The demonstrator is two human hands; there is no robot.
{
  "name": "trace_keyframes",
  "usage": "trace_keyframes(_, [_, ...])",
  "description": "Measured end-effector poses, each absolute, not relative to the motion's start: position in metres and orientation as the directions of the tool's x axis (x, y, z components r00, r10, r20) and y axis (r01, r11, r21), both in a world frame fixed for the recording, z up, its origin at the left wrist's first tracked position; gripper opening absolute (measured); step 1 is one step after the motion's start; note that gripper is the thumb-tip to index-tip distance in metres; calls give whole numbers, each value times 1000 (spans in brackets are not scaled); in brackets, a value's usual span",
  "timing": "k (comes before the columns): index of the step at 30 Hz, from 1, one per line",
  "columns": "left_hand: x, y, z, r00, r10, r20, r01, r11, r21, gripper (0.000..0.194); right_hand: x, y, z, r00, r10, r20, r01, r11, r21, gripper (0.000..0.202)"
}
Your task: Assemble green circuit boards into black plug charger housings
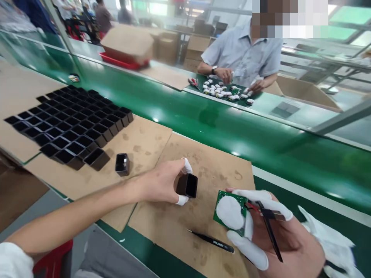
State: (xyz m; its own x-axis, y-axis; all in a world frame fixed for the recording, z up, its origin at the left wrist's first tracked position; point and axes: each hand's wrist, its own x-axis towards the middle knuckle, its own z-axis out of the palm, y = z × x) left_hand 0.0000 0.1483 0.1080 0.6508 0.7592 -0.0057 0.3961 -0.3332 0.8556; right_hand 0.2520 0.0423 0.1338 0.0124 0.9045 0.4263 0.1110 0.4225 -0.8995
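My left hand (160, 181) grips a small black plastic case (183, 185) between thumb and fingers, its open end turned to the right. White finger cots cover some fingertips on both hands. In my right hand (292, 235) is a green circuit board (216, 213), held by its edges. A large white blob (230, 211) covers much of the board's face. Red and black wires (268, 224) run from the board across my right fingers. Below and between the hands, black tweezers (213, 241) lie on the cardboard (162, 222). Another black case (122, 164) stands left of my left hand.
Many open black cases (75, 127) stand in tight rows at the left. A green conveyor belt (191, 116) runs beyond the cardboard. Across it, a person (243, 58) handles several white-topped boards (216, 89). A white cloth-like item (330, 239) lies at the right.
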Motion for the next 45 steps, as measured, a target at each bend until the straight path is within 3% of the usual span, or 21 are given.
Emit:
trace_keyframes(3, [-41,140,135,567,821,-66,617,-371,695,94,255,41,130,22,909,417,74,414,-907,61])
trace_keyframes(7, [-108,118,140,296,944,142,826,-328,457,76,260,38,127,43,914,403,61,400,-915,59])
trace_keyframes(9, [-133,112,127,212,963,168,872,-264,412,73,261,38,127,39,914,404,84,400,-913,57])
trace_keyframes(14, [-140,107,103,258,943,208,813,-329,481,36,254,42,132,53,880,472,120,464,-878,52])
trace_keyframes(17, [-109,101,111,282,896,344,687,-439,579,45,251,42,136,81,874,478,132,466,-875,49])
trace_keyframes(20, [-62,99,124,438,802,407,361,-572,737,55,253,39,140,142,874,464,130,448,-884,50])
trace_keyframes(23, [-14,101,130,550,695,464,61,-587,808,55,259,34,140,122,861,495,108,484,-868,58])
trace_keyframes(25, [10,103,130,564,686,460,-14,-549,836,52,263,31,139,68,847,527,79,522,-849,62])
trace_keyframes(29, [30,105,124,546,680,489,-41,-561,827,49,268,26,137,3,843,538,77,536,-841,63])
trace_keyframes(39, [18,108,111,591,646,483,-70,-556,829,54,254,26,142,-67,877,476,180,480,-859,97])
trace_keyframes(45, [17,106,111,603,641,475,-46,-566,823,54,247,25,146,-26,872,488,249,479,-842,72])
